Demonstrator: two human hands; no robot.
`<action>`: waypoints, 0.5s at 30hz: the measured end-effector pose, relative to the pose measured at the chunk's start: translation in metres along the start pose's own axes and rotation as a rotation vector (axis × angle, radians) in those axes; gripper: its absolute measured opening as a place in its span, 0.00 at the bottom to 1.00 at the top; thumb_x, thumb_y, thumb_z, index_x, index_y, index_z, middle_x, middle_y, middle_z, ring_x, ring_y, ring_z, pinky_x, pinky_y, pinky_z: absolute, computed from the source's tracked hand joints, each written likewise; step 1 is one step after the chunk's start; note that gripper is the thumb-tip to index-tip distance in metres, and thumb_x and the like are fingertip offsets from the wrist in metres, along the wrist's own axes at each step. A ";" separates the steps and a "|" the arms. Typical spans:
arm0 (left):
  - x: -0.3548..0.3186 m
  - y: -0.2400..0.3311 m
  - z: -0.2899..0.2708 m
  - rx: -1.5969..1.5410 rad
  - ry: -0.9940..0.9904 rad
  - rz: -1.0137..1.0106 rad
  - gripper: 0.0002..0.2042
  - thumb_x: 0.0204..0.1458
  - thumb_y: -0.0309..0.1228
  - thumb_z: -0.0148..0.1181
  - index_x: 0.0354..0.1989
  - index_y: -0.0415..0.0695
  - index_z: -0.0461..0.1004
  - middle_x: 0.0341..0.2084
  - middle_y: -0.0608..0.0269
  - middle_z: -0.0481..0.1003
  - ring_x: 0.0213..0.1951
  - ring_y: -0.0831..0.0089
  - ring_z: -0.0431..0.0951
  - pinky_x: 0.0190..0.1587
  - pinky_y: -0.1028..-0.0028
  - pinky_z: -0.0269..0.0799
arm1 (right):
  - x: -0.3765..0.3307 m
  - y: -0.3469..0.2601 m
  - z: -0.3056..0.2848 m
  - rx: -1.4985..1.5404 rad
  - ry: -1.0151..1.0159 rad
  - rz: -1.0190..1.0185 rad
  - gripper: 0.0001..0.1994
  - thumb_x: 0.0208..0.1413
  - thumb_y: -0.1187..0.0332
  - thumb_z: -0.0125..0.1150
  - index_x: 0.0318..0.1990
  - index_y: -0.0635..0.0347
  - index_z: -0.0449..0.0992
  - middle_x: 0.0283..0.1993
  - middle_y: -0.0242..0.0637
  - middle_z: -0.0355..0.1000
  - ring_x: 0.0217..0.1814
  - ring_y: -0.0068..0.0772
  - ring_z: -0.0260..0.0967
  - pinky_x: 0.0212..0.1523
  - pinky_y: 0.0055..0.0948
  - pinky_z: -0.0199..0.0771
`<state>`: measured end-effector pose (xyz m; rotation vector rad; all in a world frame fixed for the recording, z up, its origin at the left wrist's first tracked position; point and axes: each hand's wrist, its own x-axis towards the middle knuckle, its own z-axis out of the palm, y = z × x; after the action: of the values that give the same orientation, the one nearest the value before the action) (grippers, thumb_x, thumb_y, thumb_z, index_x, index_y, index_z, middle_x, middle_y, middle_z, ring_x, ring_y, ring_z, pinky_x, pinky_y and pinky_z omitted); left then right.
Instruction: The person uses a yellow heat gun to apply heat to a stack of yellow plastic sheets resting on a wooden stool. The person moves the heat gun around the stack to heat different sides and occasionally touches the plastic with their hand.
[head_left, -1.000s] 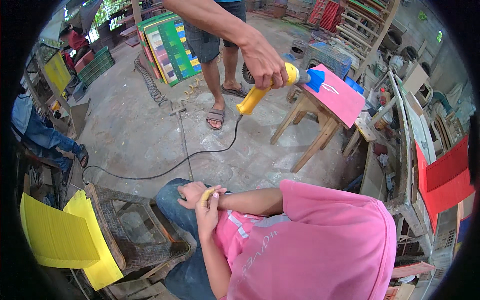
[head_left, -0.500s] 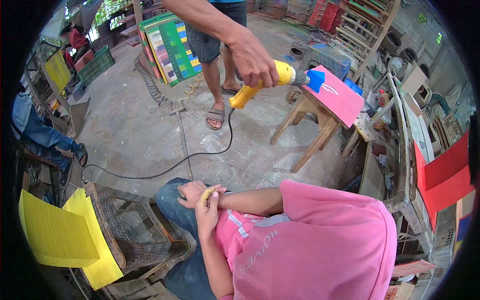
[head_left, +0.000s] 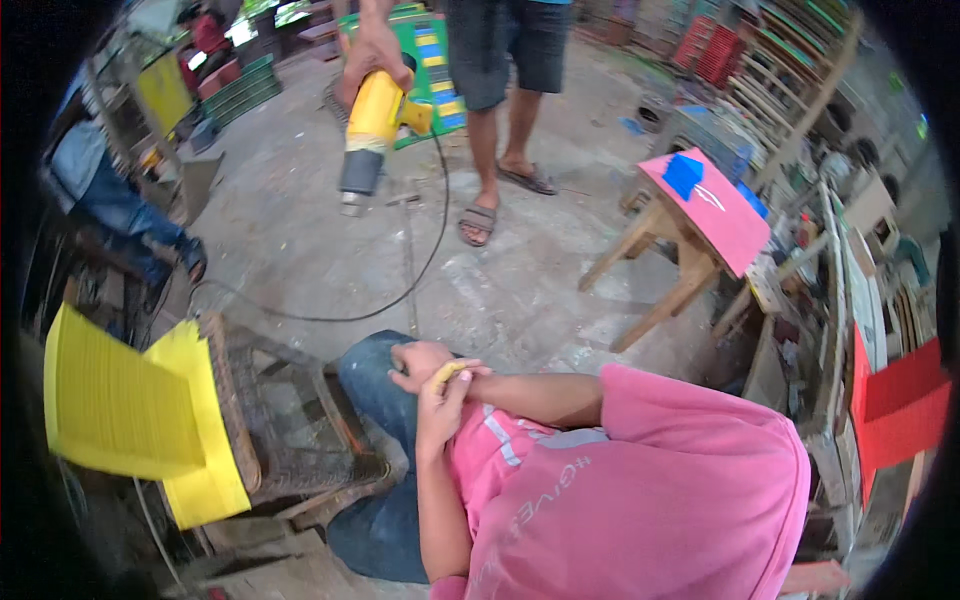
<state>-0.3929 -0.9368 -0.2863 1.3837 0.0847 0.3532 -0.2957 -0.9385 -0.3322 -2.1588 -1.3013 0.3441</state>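
My right hand [head_left: 425, 362] lies over my jeans-clad knee, its fingers stretched out. My left hand [head_left: 440, 405] is closed around my right wrist. One of its fingers has a yellow covering [head_left: 450, 372], whose kind I cannot make out. Across from me, another person's hand [head_left: 372, 62] holds a yellow heat gun [head_left: 372, 115] with a dark front and metal nozzle, pointed down over the floor. Its black cord [head_left: 430, 265] runs across the floor. On a wooden stool [head_left: 655, 225] lies a pink sheet [head_left: 738, 222] with a blue folded piece [head_left: 684, 176] on it.
A stack of yellow sheets [head_left: 115, 405] rests on a worn frame [head_left: 285, 475] at my left. Red sheets [head_left: 905, 405] stand at the right rim. A person in jeans [head_left: 95, 180] is at the left. A green crate [head_left: 243, 90] stands farther back.
The other person's hand with the heat gun has swung left, away from the blue piece, and the nozzle now points down. My view has shifted slightly; my hands keep their hold.
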 end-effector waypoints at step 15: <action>-0.019 0.009 -0.032 -0.028 -0.489 0.016 0.12 0.57 0.29 0.54 0.46 0.36 0.74 0.38 0.59 0.77 0.44 0.72 0.75 0.51 0.71 0.68 | 0.030 0.021 -0.106 0.625 0.400 -0.036 0.08 0.52 0.68 0.65 0.30 0.62 0.73 0.26 0.26 0.66 0.29 0.16 0.62 0.32 0.21 0.63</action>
<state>-0.4210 -0.9112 -0.2865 1.4082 -0.3324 0.0220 -0.2138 -0.9569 -0.2586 -1.5694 -0.8576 0.2442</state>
